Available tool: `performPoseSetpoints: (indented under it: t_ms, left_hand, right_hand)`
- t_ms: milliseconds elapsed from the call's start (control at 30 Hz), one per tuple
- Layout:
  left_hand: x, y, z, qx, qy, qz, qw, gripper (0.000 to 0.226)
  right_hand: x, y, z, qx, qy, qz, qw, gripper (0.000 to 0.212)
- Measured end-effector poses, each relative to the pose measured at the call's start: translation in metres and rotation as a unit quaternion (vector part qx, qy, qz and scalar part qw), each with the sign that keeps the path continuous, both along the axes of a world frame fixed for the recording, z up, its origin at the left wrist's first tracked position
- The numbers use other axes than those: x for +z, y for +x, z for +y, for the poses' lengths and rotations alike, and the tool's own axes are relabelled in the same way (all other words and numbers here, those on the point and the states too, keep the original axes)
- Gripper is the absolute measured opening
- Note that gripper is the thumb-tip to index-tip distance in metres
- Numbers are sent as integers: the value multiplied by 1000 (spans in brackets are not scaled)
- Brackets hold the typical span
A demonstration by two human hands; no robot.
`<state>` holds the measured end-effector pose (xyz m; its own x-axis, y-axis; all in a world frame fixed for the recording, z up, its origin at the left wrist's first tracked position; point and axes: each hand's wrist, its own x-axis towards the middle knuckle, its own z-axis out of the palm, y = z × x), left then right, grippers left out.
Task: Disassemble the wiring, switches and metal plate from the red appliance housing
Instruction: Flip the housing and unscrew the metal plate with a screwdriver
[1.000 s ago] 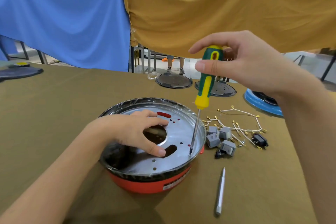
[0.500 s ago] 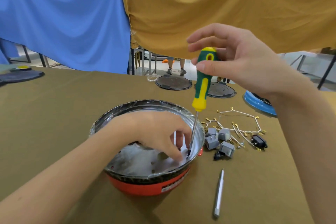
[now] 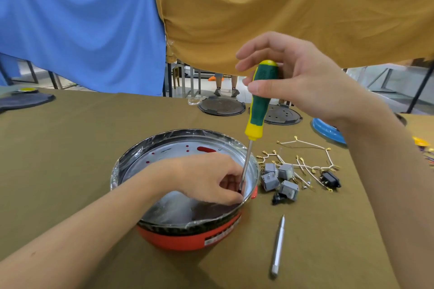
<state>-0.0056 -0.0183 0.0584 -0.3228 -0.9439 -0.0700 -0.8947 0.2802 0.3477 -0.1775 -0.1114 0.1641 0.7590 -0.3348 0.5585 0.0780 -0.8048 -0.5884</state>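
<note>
Your left hand (image 3: 211, 178) covers the spot where the screwdriver (image 3: 257, 110) tip lands, so the screw itself cannot be made out, and most of the metal plate (image 3: 178, 150) is hidden under your wrist and by glare on the plastic film around the rim. The red appliance housing (image 3: 187, 237) sits on the olive table (image 3: 70, 148) right in front of you, with the plate lying inside it. Your left fingers are curled in at the shaft's lower end near the housing's right rim; whether they pinch the shaft or a screw cannot be told. Your right hand (image 3: 303, 82) pinches the green and yellow handle near its top, thumb and fingertips closed on it, shaft almost upright. The grey switches (image 3: 279, 179) and white wiring (image 3: 305, 157) lie loose just right of the housing, a silver pen-shaped tool (image 3: 277, 246) nearer you. A second ago your left hand lay spread over the plate's centre hole; it has since slid right to the tip.
</note>
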Motion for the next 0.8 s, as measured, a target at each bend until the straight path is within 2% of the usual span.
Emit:
performPoseSetpoints:
  t_ms: [67, 200, 400, 533, 633, 800]
  left_hand:
    - [0, 1, 0, -3, -9, 6, 1000, 7]
    - [-1, 1, 1, -6, -5, 26, 1000, 4]
    - [-5, 1, 0, 5, -13, 2, 1000, 16]
    - [-4, -2, 1, 5, -17, 23, 1000, 17]
    - [-1, 2, 2, 45, -17, 67, 997, 20]
    - [8, 5, 7, 107, 59, 198, 973, 12]
  right_hand:
    - [-1, 0, -2, 21, 28, -38, 999, 35]
    - [-2, 1, -6, 10, 25, -102, 994, 35]
    - [-2, -2, -5, -4, 24, -141, 990, 34]
    - [0, -8, -4, -41, 24, -212, 976, 32]
    - [-7, -12, -8, -76, 74, -264, 959, 29]
    - [-38, -20, -17, -160, 231, -318, 906, 21]
